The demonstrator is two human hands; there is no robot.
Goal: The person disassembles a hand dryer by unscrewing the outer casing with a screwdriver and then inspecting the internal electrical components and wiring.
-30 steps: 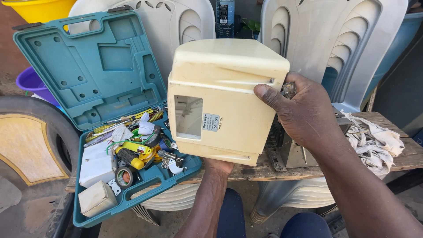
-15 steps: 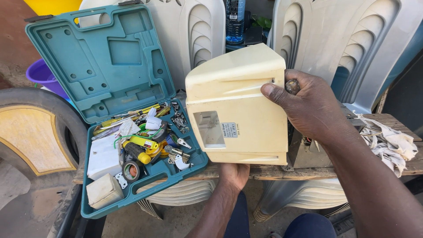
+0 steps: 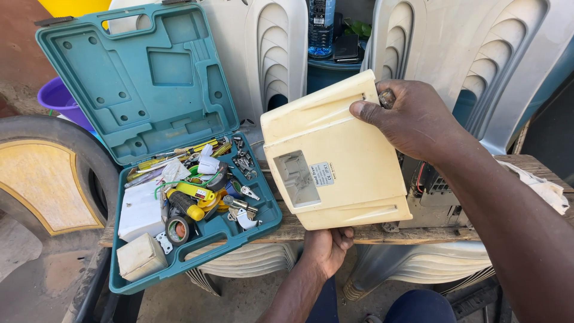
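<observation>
Cream plastic casing (image 3: pixel 335 164) held tilted over the front edge of a wooden plank bench (image 3: pixel 287 230), its lower corner overhanging the edge. Left hand (image 3: pixel 327 248) grips the casing's bottom edge from below, fingers curled up around it. Right hand (image 3: pixel 412 119) clamps the top right edge, thumb flat on the face, fingers wrapped behind. A grey appliance body with wires (image 3: pixel 433 197) sits on the bench just behind the casing, partly hidden.

Left end of the bench: open teal tool case (image 3: pixel 149 90), lid upright, tray hanging past the front edge, crowded with tape rolls, screws, a yellow tool, white boxes. Narrow strip of bare plank between case and casing. A white rag (image 3: pixel 544 188) lies at the right end.

Behind: grey plastic chairs (image 3: pixel 269 60), close against the back edge. Purple basin (image 3: pixel 57 98) and a tyre (image 3: pixel 54 173) at left. Bare concrete ground below.
</observation>
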